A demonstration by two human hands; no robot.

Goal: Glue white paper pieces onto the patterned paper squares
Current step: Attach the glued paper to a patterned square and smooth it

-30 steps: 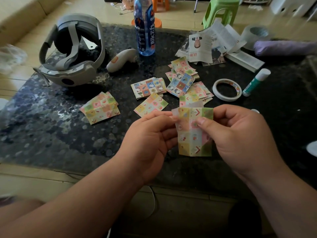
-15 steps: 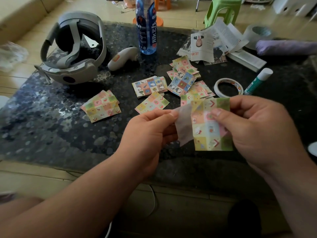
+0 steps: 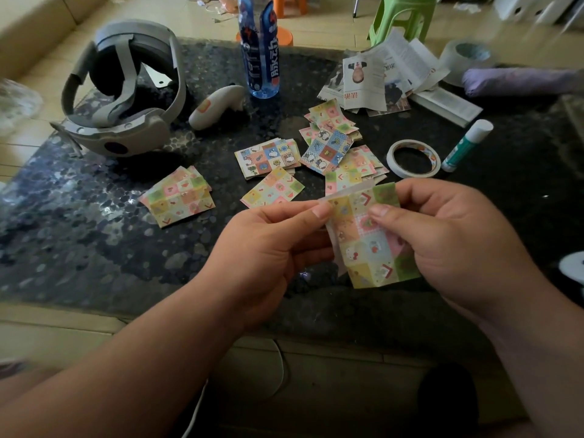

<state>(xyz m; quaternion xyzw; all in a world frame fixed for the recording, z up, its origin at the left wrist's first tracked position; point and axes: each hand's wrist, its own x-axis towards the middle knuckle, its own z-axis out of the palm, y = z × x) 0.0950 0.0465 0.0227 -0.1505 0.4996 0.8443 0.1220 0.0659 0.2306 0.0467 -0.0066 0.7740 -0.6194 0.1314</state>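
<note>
1. Two hands (image 3: 271,245) on one pair of papers: left hand pinching the upper left corner between thumb and forefinger, right hand (image 3: 448,245) gripping the right side, thumb on the printed face, other fingers curled behind.
2. Held in the air above the near edge of the table (image 3: 94,248), right of its middle: patterned square (image 3: 369,245) facing up, white paper piece (image 3: 347,191) behind it, showing as a strip along the top and a sliver down the left side.
3. Probable step: squaring the white piece against the back of the square. Glue between the two layers or not: cannot tell.
4. Anchor the square with the right thumb; nudge only the white piece with the left pinch, down and to the right, until flush or evenly bordered.
5. Once lined up, press from the middle outward toward each edge. Thin paper, likely quick to crease, so light and flat pressure, no dragging.
6. If dry, lay the pair face down near the near edge before reaching for the capped glue stick (image 3: 467,145), lying toward the right edge just beside the tape roll (image 3: 413,159).
7. Set the finished one well apart from the loose piles of squares (image 3: 267,156) at the middle of the table, to spare them stray glue.
</note>
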